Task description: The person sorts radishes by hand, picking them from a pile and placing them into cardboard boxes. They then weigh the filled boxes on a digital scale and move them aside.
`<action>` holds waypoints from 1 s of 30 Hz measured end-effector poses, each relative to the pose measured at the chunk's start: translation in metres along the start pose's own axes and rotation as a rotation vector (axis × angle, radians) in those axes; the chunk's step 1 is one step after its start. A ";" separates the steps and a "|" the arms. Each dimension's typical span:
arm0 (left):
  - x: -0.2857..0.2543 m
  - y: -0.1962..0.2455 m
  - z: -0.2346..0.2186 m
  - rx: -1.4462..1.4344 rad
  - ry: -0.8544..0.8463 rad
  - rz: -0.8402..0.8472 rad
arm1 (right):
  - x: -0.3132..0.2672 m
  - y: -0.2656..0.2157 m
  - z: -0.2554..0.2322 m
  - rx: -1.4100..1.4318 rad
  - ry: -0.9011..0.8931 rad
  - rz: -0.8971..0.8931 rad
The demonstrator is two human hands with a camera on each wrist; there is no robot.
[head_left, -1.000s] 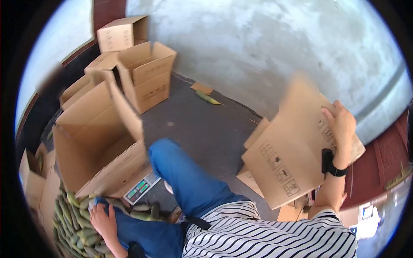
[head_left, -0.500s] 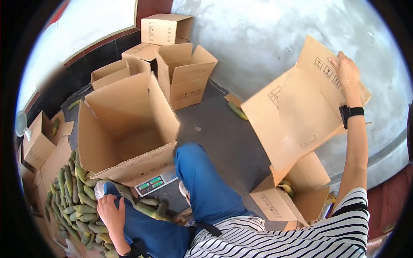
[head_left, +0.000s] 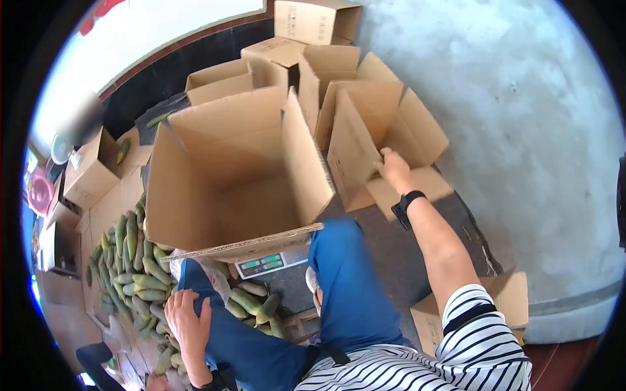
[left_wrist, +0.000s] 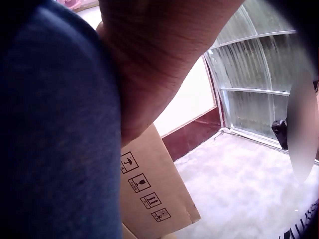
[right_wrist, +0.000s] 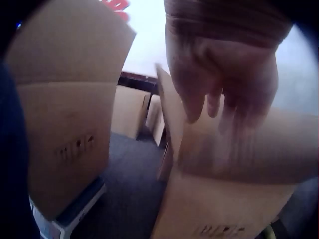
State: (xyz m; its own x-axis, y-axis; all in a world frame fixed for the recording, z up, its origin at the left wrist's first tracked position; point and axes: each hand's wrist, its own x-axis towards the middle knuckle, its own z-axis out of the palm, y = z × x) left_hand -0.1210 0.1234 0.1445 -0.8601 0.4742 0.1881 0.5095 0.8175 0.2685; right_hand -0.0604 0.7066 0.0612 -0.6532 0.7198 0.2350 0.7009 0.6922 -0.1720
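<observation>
My right hand [head_left: 394,171] is over an open-topped brown carton [head_left: 357,156] standing to the right of a larger one. Its blurred fingers [right_wrist: 244,112] point downward, apart from the thumb, in front of the carton's near flap [head_left: 417,189], which folds outward. My left hand [head_left: 189,319] rests loosely on the left knee, holding nothing. In front of me the large open carton [head_left: 241,246] sits on a digital scale [head_left: 272,262] with green displays; its visible interior holds nothing. Long green-yellow cucumbers [head_left: 140,260] lie heaped on the left.
Several more cartons [head_left: 274,49] stand behind, along the wall. Another open carton [head_left: 508,300] is by my right elbow. At far left are a carton [head_left: 91,173] and a pink basin [head_left: 40,193]. Part of another person [head_left: 98,362] shows at lower left.
My right hand has brought the carton from the far right, where it was raised and tilted, to beside the large carton. The view has turned right. My left hand has stayed on the knee.
</observation>
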 end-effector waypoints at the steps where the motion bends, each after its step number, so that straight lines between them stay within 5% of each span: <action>1: -0.001 -0.001 0.000 0.008 -0.006 -0.020 | -0.013 -0.013 0.005 -0.006 -0.072 -0.038; 3: -0.006 -0.002 -0.001 0.011 0.011 -0.017 | -0.013 -0.003 0.026 -0.098 -0.119 -0.166; 5: 0.003 0.006 -0.001 0.012 0.022 -0.016 | -0.023 -0.007 0.011 -0.042 -0.214 -0.073; 8: 0.005 0.004 0.006 0.001 0.071 0.002 | -0.029 0.010 -0.002 0.046 -0.057 -0.302; 9: 0.005 0.002 0.007 -0.013 0.069 0.009 | -0.028 0.016 -0.012 0.179 -0.177 -0.363; 11: 0.011 0.003 0.004 0.028 0.001 -0.048 | -0.031 0.005 -0.035 0.258 -0.119 -0.439; 17: -0.001 0.000 0.015 0.023 0.116 -0.021 | -0.088 -0.125 -0.164 0.716 -0.240 -0.576; 22: -0.009 0.004 0.022 0.019 0.169 -0.033 | -0.170 -0.208 -0.284 1.113 0.256 -1.148; 23: -0.011 0.005 0.024 0.015 0.190 -0.026 | -0.163 -0.198 -0.302 1.110 0.276 -1.365; 26: -0.014 0.008 0.023 0.021 0.153 -0.040 | -0.215 -0.248 -0.351 1.401 0.320 -1.566; 30: -0.027 0.018 0.027 0.032 0.109 -0.028 | -0.208 -0.247 -0.360 1.496 0.264 -1.533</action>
State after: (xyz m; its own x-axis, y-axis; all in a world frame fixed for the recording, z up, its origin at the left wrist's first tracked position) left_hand -0.0890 0.1345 0.1184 -0.8652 0.4140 0.2830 0.4825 0.8409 0.2449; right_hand 0.0054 0.3676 0.3994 -0.1991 -0.2249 0.9538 -0.9711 0.1762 -0.1612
